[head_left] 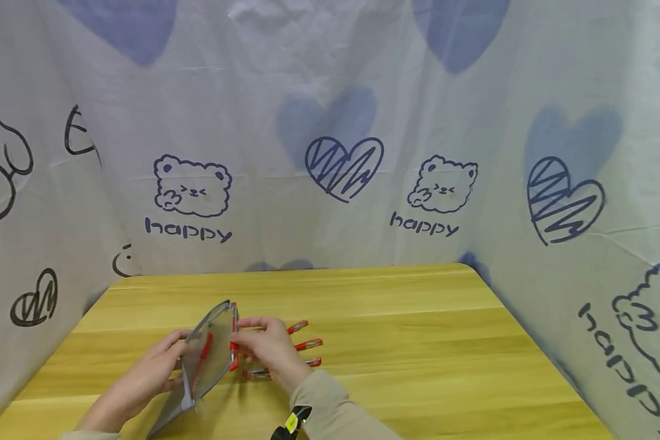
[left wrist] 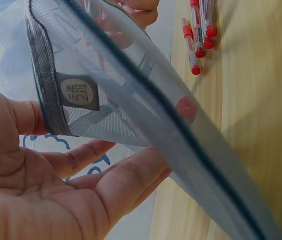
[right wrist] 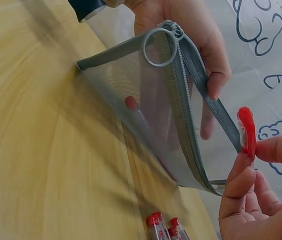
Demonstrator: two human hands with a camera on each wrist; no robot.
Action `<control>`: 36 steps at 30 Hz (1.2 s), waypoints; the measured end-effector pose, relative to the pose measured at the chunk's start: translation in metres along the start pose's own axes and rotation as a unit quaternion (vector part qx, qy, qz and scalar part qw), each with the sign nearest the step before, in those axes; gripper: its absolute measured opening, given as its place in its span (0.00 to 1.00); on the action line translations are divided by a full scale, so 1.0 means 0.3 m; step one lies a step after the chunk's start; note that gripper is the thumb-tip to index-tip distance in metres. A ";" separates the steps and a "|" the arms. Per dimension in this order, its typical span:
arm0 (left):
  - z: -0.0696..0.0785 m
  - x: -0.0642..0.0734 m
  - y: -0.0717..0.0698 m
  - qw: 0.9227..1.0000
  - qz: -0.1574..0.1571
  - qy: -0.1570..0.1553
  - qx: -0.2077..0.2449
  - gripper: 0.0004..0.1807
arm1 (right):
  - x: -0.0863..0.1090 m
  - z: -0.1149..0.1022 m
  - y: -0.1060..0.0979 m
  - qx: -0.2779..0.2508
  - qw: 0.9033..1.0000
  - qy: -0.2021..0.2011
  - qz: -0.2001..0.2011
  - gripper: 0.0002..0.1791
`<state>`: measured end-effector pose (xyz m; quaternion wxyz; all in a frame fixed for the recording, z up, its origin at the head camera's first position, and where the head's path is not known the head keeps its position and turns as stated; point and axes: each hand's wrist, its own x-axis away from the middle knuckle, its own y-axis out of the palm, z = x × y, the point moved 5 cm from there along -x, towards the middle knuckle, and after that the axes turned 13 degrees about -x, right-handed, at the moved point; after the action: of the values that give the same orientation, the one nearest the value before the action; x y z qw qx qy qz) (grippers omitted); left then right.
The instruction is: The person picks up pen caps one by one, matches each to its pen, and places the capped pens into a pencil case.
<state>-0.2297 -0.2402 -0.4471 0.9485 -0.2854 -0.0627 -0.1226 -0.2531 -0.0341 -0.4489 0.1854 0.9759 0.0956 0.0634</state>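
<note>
My left hand (head_left: 145, 379) holds a grey mesh zipper pouch (head_left: 219, 354) upright on its edge, thumb at the rim and fingers behind the mesh. The pouch's mouth gapes toward my right hand (head_left: 272, 348). Between thumb and fingers, that hand pinches a red-capped pen (right wrist: 247, 130) at the mouth's rim. Inside the pouch, another red pen (head_left: 206, 346) shows through the mesh. A ring-shaped zipper pull (right wrist: 159, 47) hangs at one end of the zip. In the left wrist view a small label (left wrist: 78, 91) is sewn on the pouch's edge.
Several red-and-clear pens (head_left: 308, 345) lie on the wooden table (head_left: 418, 354), beyond and beneath my right hand. White cloth (head_left: 330, 232) with drawn bears and hearts surrounds the table's back and sides. A black device (head_left: 293, 423) sits at my right wrist.
</note>
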 end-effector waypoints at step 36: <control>0.010 -0.005 -0.008 1.000 -0.017 -0.005 -0.023 0.28 | 0.023 0.026 0.072 -0.009 1.000 -0.009 0.017 0.05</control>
<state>-0.2320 -0.2401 -0.4437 0.9390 -0.3068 -0.0698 -0.1386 -0.2418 -0.0552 -0.4475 0.1935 0.9763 0.0764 0.0590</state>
